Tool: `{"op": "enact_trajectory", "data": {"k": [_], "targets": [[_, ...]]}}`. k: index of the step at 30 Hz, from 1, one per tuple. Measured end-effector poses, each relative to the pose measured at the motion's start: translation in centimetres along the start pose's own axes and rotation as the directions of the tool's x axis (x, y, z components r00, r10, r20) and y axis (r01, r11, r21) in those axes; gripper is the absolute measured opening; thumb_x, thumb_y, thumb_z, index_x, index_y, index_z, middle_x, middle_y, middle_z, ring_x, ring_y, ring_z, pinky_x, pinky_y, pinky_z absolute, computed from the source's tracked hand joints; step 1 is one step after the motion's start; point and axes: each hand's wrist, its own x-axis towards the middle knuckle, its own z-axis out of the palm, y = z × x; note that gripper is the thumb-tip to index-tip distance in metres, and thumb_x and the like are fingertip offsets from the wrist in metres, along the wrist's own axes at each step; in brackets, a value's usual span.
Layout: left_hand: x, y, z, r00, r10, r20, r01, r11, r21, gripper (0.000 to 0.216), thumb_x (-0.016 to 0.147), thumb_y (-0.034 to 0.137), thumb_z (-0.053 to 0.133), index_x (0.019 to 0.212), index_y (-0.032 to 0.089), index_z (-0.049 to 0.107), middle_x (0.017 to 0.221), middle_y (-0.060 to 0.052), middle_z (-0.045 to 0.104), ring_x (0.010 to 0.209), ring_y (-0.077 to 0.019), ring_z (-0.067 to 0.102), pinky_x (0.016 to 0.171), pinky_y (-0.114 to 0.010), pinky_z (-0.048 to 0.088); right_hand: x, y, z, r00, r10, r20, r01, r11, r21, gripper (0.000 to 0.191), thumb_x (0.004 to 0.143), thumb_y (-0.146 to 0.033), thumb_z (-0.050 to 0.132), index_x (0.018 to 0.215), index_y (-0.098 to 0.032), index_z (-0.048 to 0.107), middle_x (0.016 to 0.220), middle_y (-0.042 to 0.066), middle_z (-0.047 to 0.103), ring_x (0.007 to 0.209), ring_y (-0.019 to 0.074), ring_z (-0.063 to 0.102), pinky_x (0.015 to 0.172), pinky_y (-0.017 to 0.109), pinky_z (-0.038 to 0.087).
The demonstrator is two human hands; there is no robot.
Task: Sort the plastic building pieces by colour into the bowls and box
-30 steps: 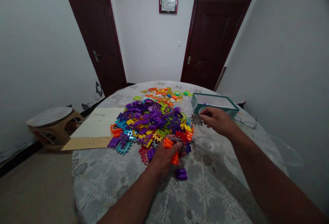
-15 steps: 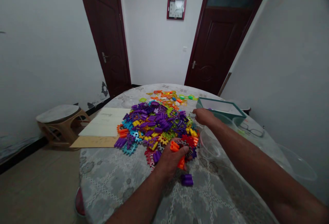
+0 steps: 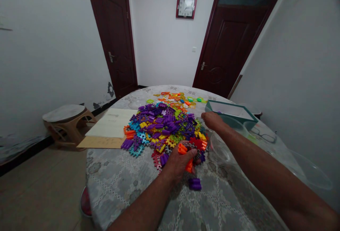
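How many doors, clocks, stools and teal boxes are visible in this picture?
Doors: 2 (left, right)
Clock: 1
Stool: 1
Teal box: 1
Total: 5

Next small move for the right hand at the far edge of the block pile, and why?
Probably close the fingers on one piece at the pile's edge and lift it clear. The right hand rests at the far right edge of the block pile, whether it holds anything is unclear, while the left hand sits on orange pieces at the near edge.
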Motion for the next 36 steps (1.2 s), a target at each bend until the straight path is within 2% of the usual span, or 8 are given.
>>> {"op": "enact_trajectory", "data": {"k": [14, 21, 25, 28, 30, 32, 34, 36], "targets": [[0.1, 0.2, -0.3, 0.999, 0.033, -0.017, -0.032, 0.998, 0.045, 0.057, 0.073, 0.049, 0.088, 0.111, 0.022, 0.057, 0.088, -0.002, 0.067, 0.073, -0.0226, 0.072, 0.043, -0.024, 0.051, -0.8, -2.1, 0.0, 0.999, -0.05, -0.02, 0.05, 0.998, 0.023, 0.033, 0.102, -0.039, 0.067, 0.127, -0.017, 0.066, 0.127, 0.01, 0.068, 0.111, 0.0238, 0.068, 0.096, 0.046, 0.059], [0.1, 0.1, -0.3, 0.999, 0.029, -0.018, -0.028, 0.998, 0.053, 0.054, 0.075, 0.048, 0.087, 0.11, 0.022, 0.056, 0.085, -0.001, 0.066, 0.075, -0.0238, 0.074, 0.043, -0.024, 0.052, -1.1, -1.8, -0.1, 0.999, 0.012, -0.032, -0.011, 0.999, 0.04, 0.027, 0.103, -0.033, 0.065, 0.122, -0.015, 0.069, 0.123, 0.012, 0.071, 0.112, 0.0247, 0.069, 0.098, 0.045, 0.057], [0.1, -0.1, -0.3, 0.999, 0.019, -0.032, -0.018, 0.999, 0.042, 0.054, 0.074, 0.047, 0.088, 0.109, 0.022, 0.056, 0.086, -0.001, 0.066, 0.076, -0.0242, 0.074, 0.043, -0.024, 0.052, -2.0, -1.9, -1.3, 0.996, 0.021, -0.088, -0.012, 0.995, 0.103, 0.031, 0.101, -0.014, 0.055, 0.128, -0.012, 0.07, 0.123, 0.021, 0.072, 0.118, 0.0292, 0.069, 0.099, 0.037, 0.053], [0.1, 0.1, -0.3, 1.0, 0.017, -0.021, -0.016, 0.999, 0.039, 0.054, 0.075, 0.047, 0.087, 0.111, 0.021, 0.057, 0.087, -0.002, 0.067, 0.074, -0.0232, 0.073, 0.043, -0.024, 0.052, -4.0, -2.2, -3.2, 0.987, 0.002, -0.161, 0.024, 0.987, 0.161, 0.037, 0.103, -0.017, 0.05, 0.135, -0.011, 0.067, 0.131, 0.023, 0.07, 0.12, 0.03, 0.068, 0.099, 0.036, 0.05], [0.0, 0.2, -0.2, 0.999, 0.033, -0.002, -0.033, 0.999, 0.033, 0.054, 0.075, 0.047, 0.087, 0.112, 0.021, 0.057, 0.085, -0.002, 0.068, 0.071, -0.0214, 0.071, 0.043, -0.024, 0.052, -6.2, -2.6, -4.5, 0.981, -0.052, -0.188, 0.09, 0.975, 0.201, 0.034, 0.106, -0.025, 0.046, 0.129, -0.015, 0.07, 0.126, 0.017, 0.074, 0.114, 0.0259, 0.07, 0.095, 0.032, 0.05], [0.0, 0.4, -0.2, 0.999, 0.044, 0.006, -0.044, 0.999, 0.029, 0.054, 0.076, 0.046, 0.087, 0.113, 0.02, 0.058, 0.084, -0.003, 0.068, 0.068, -0.0201, 0.07, 0.042, -0.023, 0.051, -9.1, -3.2, -5.3, 0.964, -0.164, -0.211, 0.225, 0.923, 0.311, 0.033, 0.108, -0.034, 0.046, 0.116, -0.021, 0.075, 0.113, 0.009, 0.078, 0.102, 0.0209, 0.072, 0.087, 0.028, 0.051], [0.0, 0.5, -0.2, 0.999, 0.045, 0.019, -0.046, 0.998, 0.034, 0.053, 0.077, 0.046, 0.087, 0.113, 0.019, 0.059, 0.084, -0.003, 0.069, 0.067, -0.019, 0.069, 0.043, -0.022, 0.051, -12.1, -4.1, -5.2, 0.935, -0.251, -0.251, 0.345, 0.804, 0.485, 0.031, 0.107, -0.038, 0.048, 0.104, -0.023, 0.076, 0.1, 0.004, 0.079, 0.089, 0.0182, 0.072, 0.078, 0.027, 0.05], [0.0, 0.5, -0.2, 0.998, 0.041, 0.039, -0.043, 0.998, 0.044, 0.052, 0.078, 0.045, 0.086, 0.113, 0.018, 0.06, 0.083, -0.003, 0.069, 0.066, -0.0181, 0.069, 0.044, -0.022, 0.051, -14.8, -5.0, -4.4, 0.925, -0.25, -0.286, 0.379, 0.676, 0.632, 0.028, 0.104, -0.038, 0.053, 0.101, -0.023, 0.075, 0.093, 0.003, 0.078, 0.083, 0.0178, 0.07, 0.074, 0.028, 0.049]]}}
